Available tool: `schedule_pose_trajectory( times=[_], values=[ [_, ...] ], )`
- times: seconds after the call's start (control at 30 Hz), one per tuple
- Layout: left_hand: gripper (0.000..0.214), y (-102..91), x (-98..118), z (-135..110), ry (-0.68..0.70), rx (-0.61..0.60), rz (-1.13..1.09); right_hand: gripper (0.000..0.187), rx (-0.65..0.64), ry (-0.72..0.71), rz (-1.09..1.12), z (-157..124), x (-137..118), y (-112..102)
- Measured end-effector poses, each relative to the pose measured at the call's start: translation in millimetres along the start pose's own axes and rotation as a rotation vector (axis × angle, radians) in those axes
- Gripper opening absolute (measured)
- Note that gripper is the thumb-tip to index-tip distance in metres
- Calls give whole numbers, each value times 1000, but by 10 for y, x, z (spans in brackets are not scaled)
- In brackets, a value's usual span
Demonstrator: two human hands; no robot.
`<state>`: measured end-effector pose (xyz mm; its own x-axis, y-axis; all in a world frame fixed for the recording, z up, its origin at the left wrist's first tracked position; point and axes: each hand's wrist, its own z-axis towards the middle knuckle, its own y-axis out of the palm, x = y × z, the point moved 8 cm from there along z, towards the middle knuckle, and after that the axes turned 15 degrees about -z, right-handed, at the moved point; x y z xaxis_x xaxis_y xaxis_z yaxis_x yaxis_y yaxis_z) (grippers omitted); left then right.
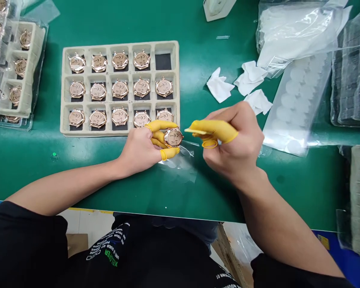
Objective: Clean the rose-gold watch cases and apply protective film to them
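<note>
My left hand (148,146), in yellow finger cots, grips a rose-gold watch case (173,137) by its edge, with its printed back facing up. Just right of it, my right hand (232,138) also wears yellow finger cots. Its fingers are pinched together near the watch case, apart from it; a pale yellow flat edge shows at the tips, and I cannot make out what it is. Behind my left hand lies a beige compartment tray (121,134) with several similar watch cases, backs up. Its far right compartment shows a dark pad. A clear plastic film (181,166) lies below the held watch case.
More trays of watch cases (15,95) are stacked at left, partly under clear plastic. Crumpled white cloths (220,86) lie right of the tray. Beyond are a bag of white material (297,34), a sheet of round clear films (297,100) and stacked dark trays (351,76).
</note>
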<state>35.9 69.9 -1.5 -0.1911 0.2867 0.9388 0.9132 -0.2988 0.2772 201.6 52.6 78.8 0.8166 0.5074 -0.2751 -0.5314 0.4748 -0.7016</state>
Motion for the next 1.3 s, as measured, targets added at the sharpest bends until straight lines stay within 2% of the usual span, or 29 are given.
schedule_pose_trajectory(
  times=[0.23, 0.4, 0.47, 0.6, 0.67, 0.73, 0.83, 0.9, 0.97, 1.03, 1.1, 1.17, 1.23, 1.3],
  values=[
    [55, -7, 7, -12, 11, -2, -31, 33, -21, -108, -7, -83, -199, 128],
    [55, -42, 15, -13, 10, 31, 19, 35, -13, -195, -15, -132, -299, 106],
    [56, -41, 12, -18, 6, 27, 42, 38, -19, -190, -18, -155, -321, 93],
    [55, -42, 10, -30, 12, 24, 56, 43, 55, -143, -2, -158, -359, 20],
    [53, -52, 11, -34, 25, 30, 84, 41, -6, -185, 19, -140, -406, 37],
    [54, -51, 1, -34, 29, 21, 105, 36, -120, -202, 63, -118, -367, 69],
    [59, -35, -18, -32, 25, -7, 108, 37, -336, -55, 132, -106, -21, 166],
    [60, -35, -10, -30, 40, -6, 122, 49, -390, 66, 86, -112, 268, 210],
    [57, -32, 4, -31, 66, -7, 134, 53, -299, 131, -9, -101, 427, 173],
    [57, -15, 6, -33, 83, -28, 116, 53, -233, 161, 18, -114, 392, 163],
    [57, 7, 3, -36, 92, -54, 90, 53, -305, 190, 177, -150, 238, 253],
    [58, 14, 4, -37, 94, -62, 79, 45, -384, 249, 331, -137, 121, 345],
    [63, 7, 1, -34, 74, -46, 63, 31, -322, 311, 398, 23, 176, 380],
    [63, 19, -7, -31, 39, -52, 53, 23, -184, 349, 400, 314, 394, 450]
  ],
)
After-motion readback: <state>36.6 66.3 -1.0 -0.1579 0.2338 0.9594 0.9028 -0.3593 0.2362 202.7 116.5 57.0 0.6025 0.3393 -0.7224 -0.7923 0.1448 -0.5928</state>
